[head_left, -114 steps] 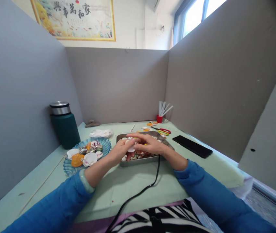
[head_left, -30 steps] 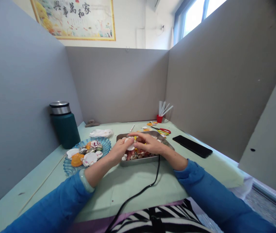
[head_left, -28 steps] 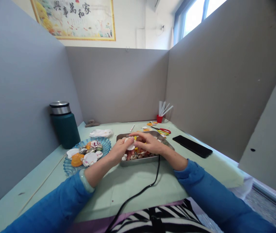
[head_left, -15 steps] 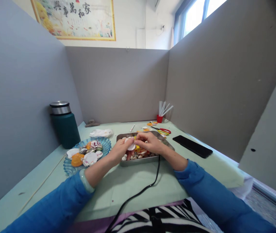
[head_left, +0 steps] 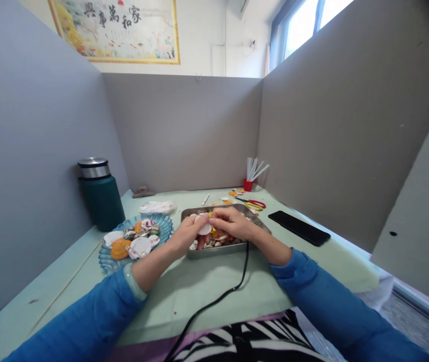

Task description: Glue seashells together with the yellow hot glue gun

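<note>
My left hand [head_left: 186,235] is closed on a white round cloth-like piece [head_left: 204,229], gripping it between thumb and fingers above a metal tray [head_left: 214,252]. My right hand [head_left: 234,221] is in a pinch at the upper right edge of that piece, fingertips close to my left thumb. Whatever sits between the right fingertips is too small to make out. Under both hands the tray holds many small whitish and brown bits and some yellow pieces, partly hidden. To the left, a blue scalloped glass plate [head_left: 104,262] carries several white and orange round pieces [head_left: 120,248].
A green thermos [head_left: 101,201] stands behind the plate. Yellow-and-red scissors [head_left: 255,204], a red cup [head_left: 248,185] of white strips and a black phone [head_left: 298,227] are at the right. A black cord [head_left: 218,299] runs from the tray toward me. Grey partitions enclose the table.
My right fingers have shifted slightly and curled in closer to the white round piece. My left hand keeps its hold in nearly the same place.
</note>
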A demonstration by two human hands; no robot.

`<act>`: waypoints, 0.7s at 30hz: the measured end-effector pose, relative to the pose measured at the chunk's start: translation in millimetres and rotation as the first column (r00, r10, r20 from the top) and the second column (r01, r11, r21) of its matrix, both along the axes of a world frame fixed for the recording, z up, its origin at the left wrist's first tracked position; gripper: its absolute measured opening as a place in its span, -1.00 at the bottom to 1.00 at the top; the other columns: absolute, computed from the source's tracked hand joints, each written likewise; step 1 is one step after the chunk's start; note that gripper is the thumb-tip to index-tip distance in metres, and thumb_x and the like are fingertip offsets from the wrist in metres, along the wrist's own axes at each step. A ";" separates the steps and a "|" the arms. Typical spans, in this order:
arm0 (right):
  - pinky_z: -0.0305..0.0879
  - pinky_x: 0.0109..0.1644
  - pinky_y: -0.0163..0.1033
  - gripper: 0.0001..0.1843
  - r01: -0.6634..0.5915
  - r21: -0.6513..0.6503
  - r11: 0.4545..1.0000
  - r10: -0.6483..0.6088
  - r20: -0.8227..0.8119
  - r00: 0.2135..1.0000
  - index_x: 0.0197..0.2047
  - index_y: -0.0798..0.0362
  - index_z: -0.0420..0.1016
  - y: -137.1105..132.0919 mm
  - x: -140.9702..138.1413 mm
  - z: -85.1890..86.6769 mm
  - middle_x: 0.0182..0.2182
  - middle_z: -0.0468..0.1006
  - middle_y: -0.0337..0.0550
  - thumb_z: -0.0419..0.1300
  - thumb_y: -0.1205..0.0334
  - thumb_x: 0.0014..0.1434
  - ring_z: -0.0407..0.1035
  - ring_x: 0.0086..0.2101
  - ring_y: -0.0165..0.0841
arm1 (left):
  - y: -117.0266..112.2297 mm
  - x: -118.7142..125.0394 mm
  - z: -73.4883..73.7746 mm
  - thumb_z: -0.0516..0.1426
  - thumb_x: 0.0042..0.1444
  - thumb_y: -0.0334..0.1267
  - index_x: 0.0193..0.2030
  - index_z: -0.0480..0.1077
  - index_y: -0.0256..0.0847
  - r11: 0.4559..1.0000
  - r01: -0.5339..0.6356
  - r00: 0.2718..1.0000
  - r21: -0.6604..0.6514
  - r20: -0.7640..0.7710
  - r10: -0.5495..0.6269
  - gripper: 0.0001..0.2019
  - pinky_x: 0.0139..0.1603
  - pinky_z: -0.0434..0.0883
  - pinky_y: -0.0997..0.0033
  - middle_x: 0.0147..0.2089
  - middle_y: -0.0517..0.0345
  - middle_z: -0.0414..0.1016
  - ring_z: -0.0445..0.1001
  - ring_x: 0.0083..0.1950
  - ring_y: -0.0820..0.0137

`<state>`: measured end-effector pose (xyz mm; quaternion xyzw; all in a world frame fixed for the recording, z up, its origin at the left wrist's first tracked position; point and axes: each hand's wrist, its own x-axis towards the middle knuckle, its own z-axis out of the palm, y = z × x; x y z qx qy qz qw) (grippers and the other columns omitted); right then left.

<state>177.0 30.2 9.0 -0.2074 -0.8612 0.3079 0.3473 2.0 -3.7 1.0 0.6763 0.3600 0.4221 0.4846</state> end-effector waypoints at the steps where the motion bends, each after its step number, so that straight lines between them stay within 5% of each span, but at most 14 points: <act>1: 0.04 -0.54 -0.40 -0.63 -0.001 -0.005 1.000 0.001 -0.009 1.000 -0.47 0.09 0.23 0.0 0.1 0.1 -0.66 0.27 -0.35 0.02 -0.02 0.21 0.11 -0.63 -0.54 | 0.0 -0.2 0.1 -0.04 0.12 0.13 -0.52 0.29 -0.31 1.000 0.003 1.000 0.000 -0.009 -0.003 -0.51 -0.69 0.14 0.55 -0.65 0.20 0.32 0.23 -0.73 0.56; 21: 0.00 -0.55 -0.39 -0.63 0.026 0.032 0.999 -0.025 -0.021 0.999 -0.54 0.10 0.22 -4.2 -1.0 6.5 -0.66 0.21 -0.35 0.06 0.02 0.17 0.06 -0.63 -0.54 | 1.6 -2.2 0.5 -0.02 0.09 0.15 -0.52 0.27 -0.29 0.999 0.021 1.000 -0.031 -0.021 -0.022 -0.52 -0.70 0.14 0.54 -0.65 0.21 0.34 0.22 -0.74 0.56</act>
